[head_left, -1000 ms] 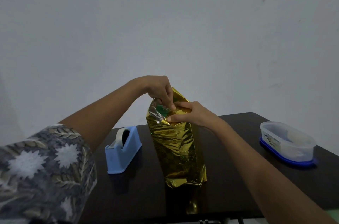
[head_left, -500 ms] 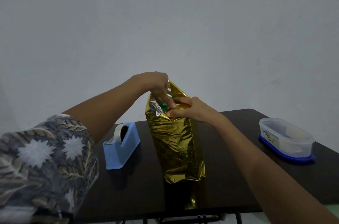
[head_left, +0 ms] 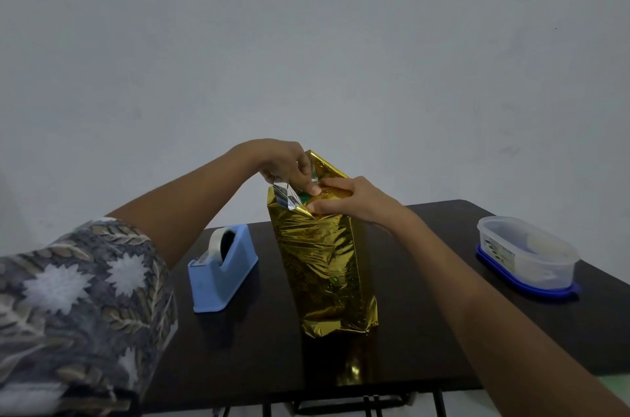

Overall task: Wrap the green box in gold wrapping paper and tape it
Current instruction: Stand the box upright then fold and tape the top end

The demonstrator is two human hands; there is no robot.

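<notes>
Tape dispenser [head_left: 221, 268] L of wrapped box [head_left: 320, 263], tub [head_left: 526, 254] R.

A short sleeve [head_left: 78, 307] is worn on the left arm, printed in grey-blue with pale leaves and whitish star-shaped flowers. Both forearms are left bare down to the left hand [head_left: 286, 166] and right hand [head_left: 354, 198].

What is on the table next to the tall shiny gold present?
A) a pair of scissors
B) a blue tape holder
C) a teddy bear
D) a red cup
B: a light blue plastic tape dispenser holding a roll of tape stands on the dark table, close beside the upright package in shiny gold wrapping paper.
</notes>
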